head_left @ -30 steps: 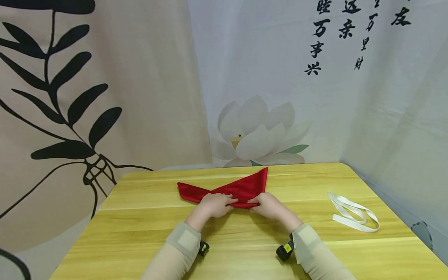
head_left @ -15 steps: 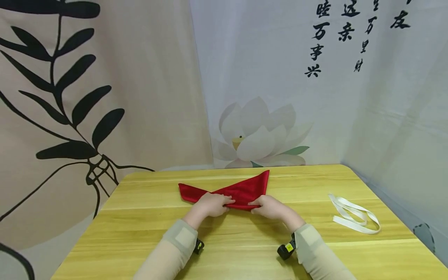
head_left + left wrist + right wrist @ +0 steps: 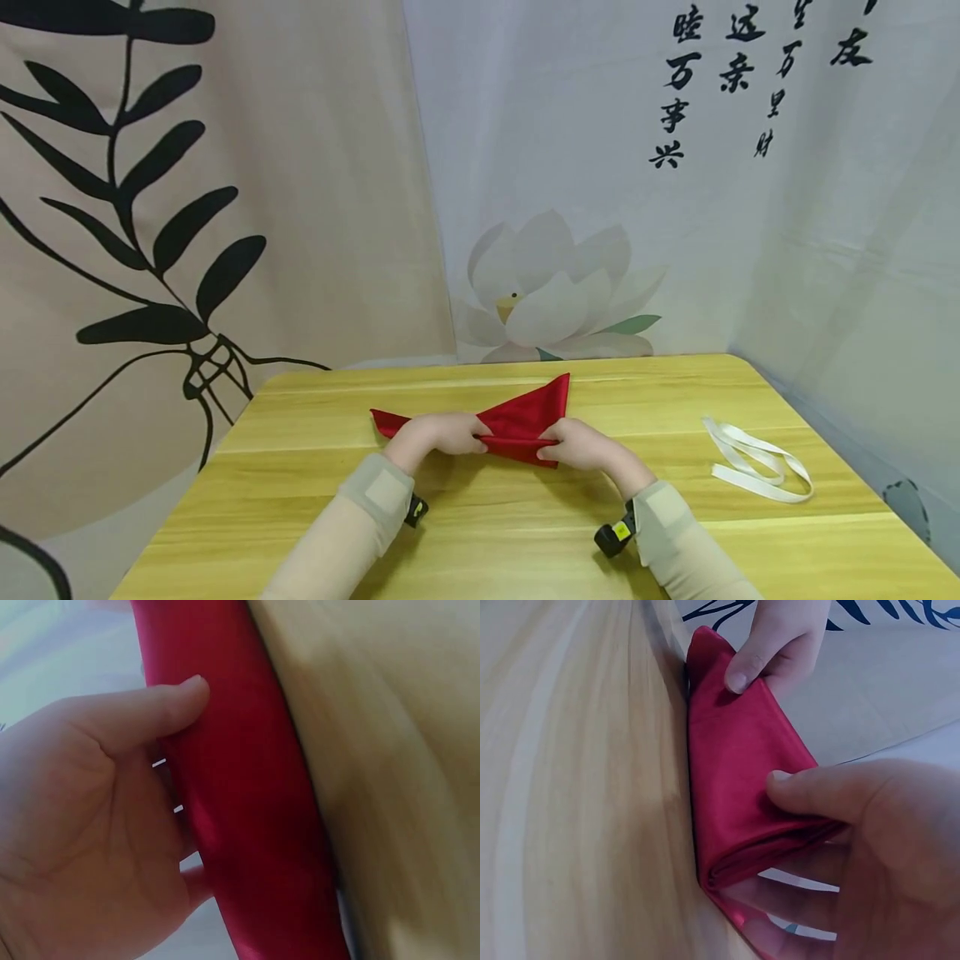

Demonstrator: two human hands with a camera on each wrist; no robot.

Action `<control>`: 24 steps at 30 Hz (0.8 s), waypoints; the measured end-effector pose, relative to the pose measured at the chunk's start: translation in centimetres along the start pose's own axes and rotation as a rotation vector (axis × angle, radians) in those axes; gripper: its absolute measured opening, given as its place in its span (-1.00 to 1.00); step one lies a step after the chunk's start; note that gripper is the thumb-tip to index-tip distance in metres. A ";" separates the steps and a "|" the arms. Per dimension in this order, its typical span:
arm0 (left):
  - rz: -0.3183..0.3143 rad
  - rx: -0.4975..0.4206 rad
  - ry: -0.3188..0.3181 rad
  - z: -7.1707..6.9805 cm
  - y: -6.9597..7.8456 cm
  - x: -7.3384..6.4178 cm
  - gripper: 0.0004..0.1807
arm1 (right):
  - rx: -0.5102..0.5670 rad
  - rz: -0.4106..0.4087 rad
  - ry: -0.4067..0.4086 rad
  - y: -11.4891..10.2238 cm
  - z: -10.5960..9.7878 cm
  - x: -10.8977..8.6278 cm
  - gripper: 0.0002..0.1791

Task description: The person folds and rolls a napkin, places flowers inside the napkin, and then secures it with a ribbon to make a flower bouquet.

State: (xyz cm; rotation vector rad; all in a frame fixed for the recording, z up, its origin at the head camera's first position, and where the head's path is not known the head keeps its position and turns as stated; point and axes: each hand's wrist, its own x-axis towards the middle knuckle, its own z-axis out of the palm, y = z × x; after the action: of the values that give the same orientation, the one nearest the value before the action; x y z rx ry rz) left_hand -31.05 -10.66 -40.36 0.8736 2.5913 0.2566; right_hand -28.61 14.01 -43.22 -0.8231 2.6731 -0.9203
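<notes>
A shiny red satin cloth (image 3: 528,412) lies folded in layers at the middle of the table, one pointed corner reaching up to the right. My left hand (image 3: 450,433) pinches its folded edge, thumb on the near face and fingers behind, as the left wrist view shows on the red band (image 3: 240,787). At the other end my right hand (image 3: 577,446) grips the same fold between thumb and fingers. In the right wrist view, stacked layers show at the end of the cloth (image 3: 735,750). The left part of the cloth is partly hidden behind my left hand.
A white ribbon (image 3: 750,482) lies loosely looped on the right side of the wooden table (image 3: 300,500). Behind the table hangs a pale curtain (image 3: 337,208) printed with leaves, a lotus and black characters.
My left hand has shifted a little left along the cloth. The fold between the hands has lifted into a raised band, and more red cloth shows below it. The ribbon stays put.
</notes>
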 end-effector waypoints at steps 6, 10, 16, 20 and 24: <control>-0.019 -0.096 -0.016 -0.6 -0.8 0.5 -0.55 | 0.044 -0.005 0.022 0.6 0.0 0.0 -0.77; -0.046 -0.130 -0.004 -0.8 -1.2 1.1 -0.53 | 0.060 0.005 0.061 0.9 0.0 0.0 -0.86; -0.048 -0.131 0.046 -1.0 -1.9 2.4 -0.54 | 0.072 0.068 0.150 1.8 0.3 0.3 -0.75; -0.078 -0.151 0.079 -1.1 -2.1 2.9 -0.51 | 0.097 0.086 0.178 2.5 0.6 0.5 -0.71; -0.093 -0.142 0.118 -0.8 -2.4 3.5 -0.59 | 0.164 0.112 0.190 3.0 0.9 0.7 -0.67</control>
State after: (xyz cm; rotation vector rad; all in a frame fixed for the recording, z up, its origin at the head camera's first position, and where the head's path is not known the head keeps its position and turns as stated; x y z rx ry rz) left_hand -35.23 -10.41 -41.36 0.7057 2.6740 0.4721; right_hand -30.16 15.11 -45.79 -0.5701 2.7197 -1.2253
